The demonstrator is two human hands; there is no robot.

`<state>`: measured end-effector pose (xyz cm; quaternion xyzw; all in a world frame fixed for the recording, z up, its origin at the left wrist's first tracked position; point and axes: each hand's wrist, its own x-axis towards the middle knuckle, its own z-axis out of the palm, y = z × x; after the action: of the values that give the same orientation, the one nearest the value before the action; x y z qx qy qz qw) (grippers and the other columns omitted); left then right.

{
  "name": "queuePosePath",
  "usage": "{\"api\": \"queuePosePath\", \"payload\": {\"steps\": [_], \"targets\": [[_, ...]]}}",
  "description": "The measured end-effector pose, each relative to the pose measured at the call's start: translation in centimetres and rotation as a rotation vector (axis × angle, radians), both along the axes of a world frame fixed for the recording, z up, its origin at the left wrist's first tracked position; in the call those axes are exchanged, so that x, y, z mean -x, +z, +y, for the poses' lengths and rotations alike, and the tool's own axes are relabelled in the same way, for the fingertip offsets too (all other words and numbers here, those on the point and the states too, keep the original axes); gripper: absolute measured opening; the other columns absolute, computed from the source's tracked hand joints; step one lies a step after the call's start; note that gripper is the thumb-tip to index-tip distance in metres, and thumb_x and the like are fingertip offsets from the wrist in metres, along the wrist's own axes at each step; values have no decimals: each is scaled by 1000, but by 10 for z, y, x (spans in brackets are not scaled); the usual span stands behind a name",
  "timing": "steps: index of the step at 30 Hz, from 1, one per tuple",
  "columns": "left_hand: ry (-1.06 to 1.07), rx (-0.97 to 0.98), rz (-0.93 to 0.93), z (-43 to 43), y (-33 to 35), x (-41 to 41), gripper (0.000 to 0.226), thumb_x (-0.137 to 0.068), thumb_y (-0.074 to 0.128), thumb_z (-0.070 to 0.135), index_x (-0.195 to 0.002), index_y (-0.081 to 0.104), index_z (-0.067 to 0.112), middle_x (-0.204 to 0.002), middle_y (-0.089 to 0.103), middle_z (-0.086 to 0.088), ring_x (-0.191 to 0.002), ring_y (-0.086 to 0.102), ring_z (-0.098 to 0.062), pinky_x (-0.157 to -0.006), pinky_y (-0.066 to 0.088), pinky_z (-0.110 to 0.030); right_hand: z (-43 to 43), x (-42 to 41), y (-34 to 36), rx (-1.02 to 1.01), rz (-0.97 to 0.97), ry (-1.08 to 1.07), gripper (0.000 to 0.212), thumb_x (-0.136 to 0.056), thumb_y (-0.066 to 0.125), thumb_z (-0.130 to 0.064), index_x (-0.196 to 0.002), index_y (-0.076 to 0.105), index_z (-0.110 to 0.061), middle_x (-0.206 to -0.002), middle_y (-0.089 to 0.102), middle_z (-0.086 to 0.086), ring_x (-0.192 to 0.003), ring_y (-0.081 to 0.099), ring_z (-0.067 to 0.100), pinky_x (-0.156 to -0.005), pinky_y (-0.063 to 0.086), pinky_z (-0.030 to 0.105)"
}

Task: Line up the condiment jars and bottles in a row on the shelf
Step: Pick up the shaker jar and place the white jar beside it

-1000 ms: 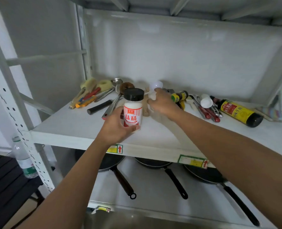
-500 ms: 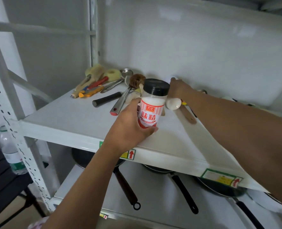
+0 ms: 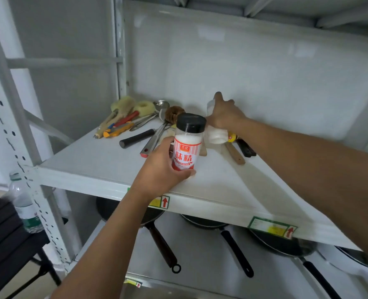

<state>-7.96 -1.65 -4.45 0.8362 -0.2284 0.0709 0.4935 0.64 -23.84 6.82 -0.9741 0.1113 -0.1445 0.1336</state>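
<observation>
We find the left hand (image 3: 163, 167) closed around an upright jar (image 3: 187, 143) with a black cap and red label, held over the front of the shelf (image 3: 88, 160). The right hand (image 3: 224, 114) reaches to the back wall, fingers wrapped on a pale bottle (image 3: 211, 105), mostly hidden. A white jar (image 3: 216, 135) lies just below that wrist. Utensils (image 3: 135, 124) lie heaped at rear left.

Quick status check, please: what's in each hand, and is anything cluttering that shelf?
Left hand grips red-labelled jar, upright. Right hand on a white container near the back wall. Utensils crowd the shelf.
</observation>
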Motion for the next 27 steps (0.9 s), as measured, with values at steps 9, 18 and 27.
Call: {"api": "queuePosePath", "payload": {"steps": [9, 18, 27], "targets": [[33, -132, 95, -5, 7, 8, 88, -67, 95, 47, -141, 49, 34, -130, 66, 11, -116, 63, -13, -104, 53, -42, -20, 118, -50, -78, -326, 189, 65, -87, 75, -40, -137, 37, -22, -128, 41, 11, -117, 50, 36, -87, 47, 41], [89, -164, 88, -10, 15, 20, 87, -71, 93, 43, -143, 46, 31, -133, 64, 6, -107, 57, -10, -101, 50, -36, -4, 148, -88, -338, -476, 206, 82, -83, 84, -44, -144, 31, -27, -141, 31, 2, -129, 45, 25, -100, 48, 41], [113, -180, 89, -14, 14, 16, 91, -70, 93, 45, -146, 44, 31, -140, 62, 4, -122, 61, -20, -103, 51, -42, -11, 149, -112, -568, -387, 143, 102, -69, 91, -52, -148, 31, -29, -142, 43, -3, -131, 45, 22, -108, 47, 52]]}}
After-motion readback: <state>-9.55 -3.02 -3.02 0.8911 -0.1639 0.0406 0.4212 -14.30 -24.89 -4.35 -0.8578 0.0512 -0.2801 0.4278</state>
